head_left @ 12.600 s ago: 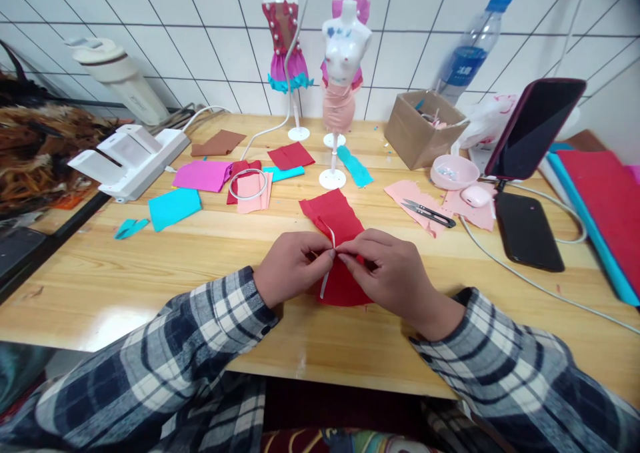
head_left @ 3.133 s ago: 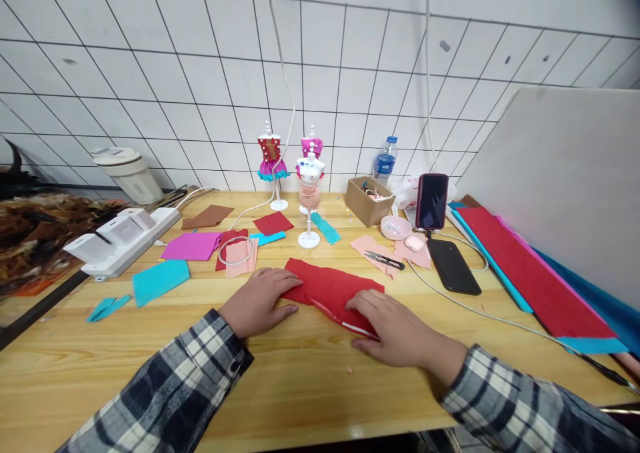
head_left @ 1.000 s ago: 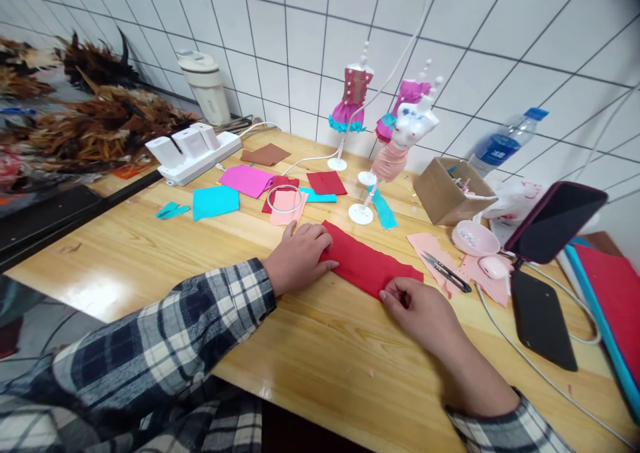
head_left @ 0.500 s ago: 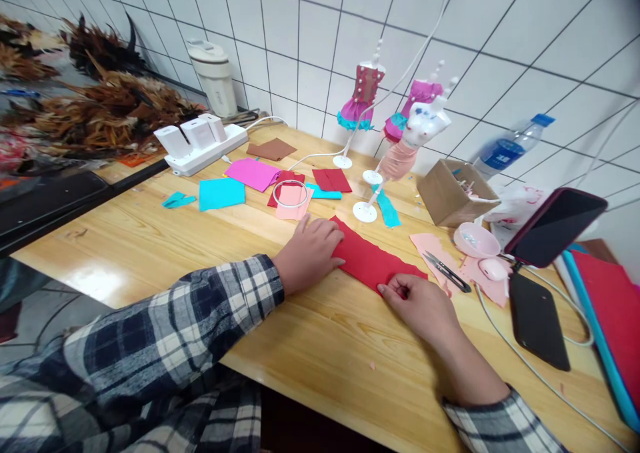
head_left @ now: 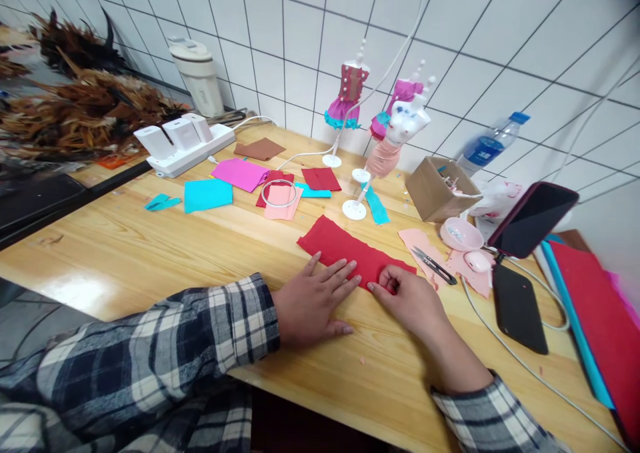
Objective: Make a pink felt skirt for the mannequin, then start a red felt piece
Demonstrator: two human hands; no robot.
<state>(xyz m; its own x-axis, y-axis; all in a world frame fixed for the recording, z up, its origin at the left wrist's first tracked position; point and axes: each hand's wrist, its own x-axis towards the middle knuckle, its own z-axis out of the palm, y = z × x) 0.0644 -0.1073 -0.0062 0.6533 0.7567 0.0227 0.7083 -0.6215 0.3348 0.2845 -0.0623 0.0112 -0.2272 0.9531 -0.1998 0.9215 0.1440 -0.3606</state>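
Note:
A long red paper strip [head_left: 345, 245] lies at a slant on the wooden table [head_left: 240, 239]. My left hand [head_left: 317, 296] rests flat with fingers spread, its fingertips over the strip's near edge and the thumb on bare wood. At the strip's near right edge, my right hand [head_left: 405, 296] pinches the paper between thumb and curled fingers. To the right of the strip, black-handled snips [head_left: 436, 266] lie on pink paper [head_left: 413, 241]. Behind the strip stands a white mini dress form [head_left: 400, 126] with a pink wrap.
Two dressed mini forms [head_left: 350, 96] [head_left: 400, 99] stand by the wall. Folded cyan [head_left: 209, 195] and magenta papers [head_left: 241, 174] lie back left near a power strip [head_left: 193, 151]. On the right are a cardboard box [head_left: 435, 189], a pink bowl [head_left: 461, 233] and phones [head_left: 535, 219] [head_left: 520, 306].
My left hand has let go of the strip's left part, moved toward me and flattened with fingers spread. More of the strip's left end shows. The whole view has shifted slightly.

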